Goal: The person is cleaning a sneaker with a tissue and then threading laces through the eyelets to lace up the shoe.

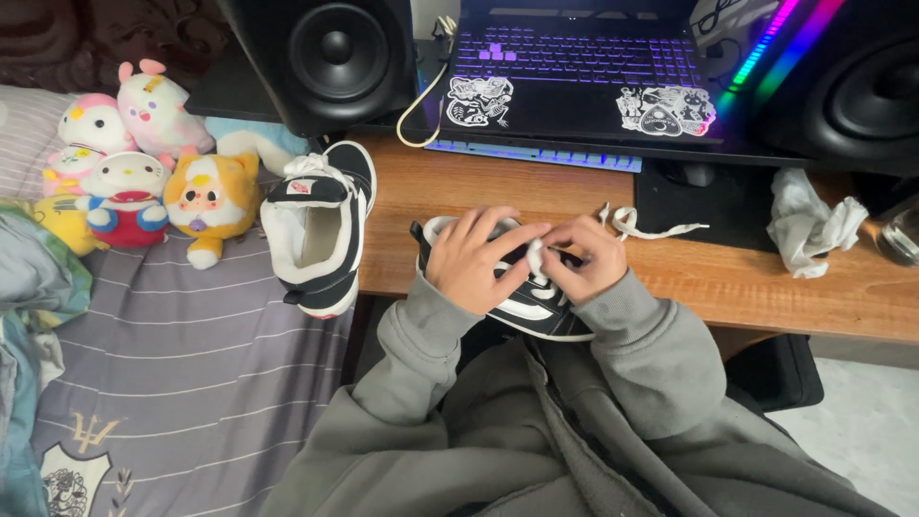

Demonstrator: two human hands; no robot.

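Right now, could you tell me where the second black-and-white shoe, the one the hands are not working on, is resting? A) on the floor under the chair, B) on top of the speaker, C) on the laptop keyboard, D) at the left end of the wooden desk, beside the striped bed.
D: the second shoe lies at the left end of the wooden desk, overhanging towards the striped bed, while both hands work the other shoe.

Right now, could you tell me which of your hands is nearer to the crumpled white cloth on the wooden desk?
Right. The right hand works the shoe's lace closer to the crumpled white cloth; the left hand lies farther left.
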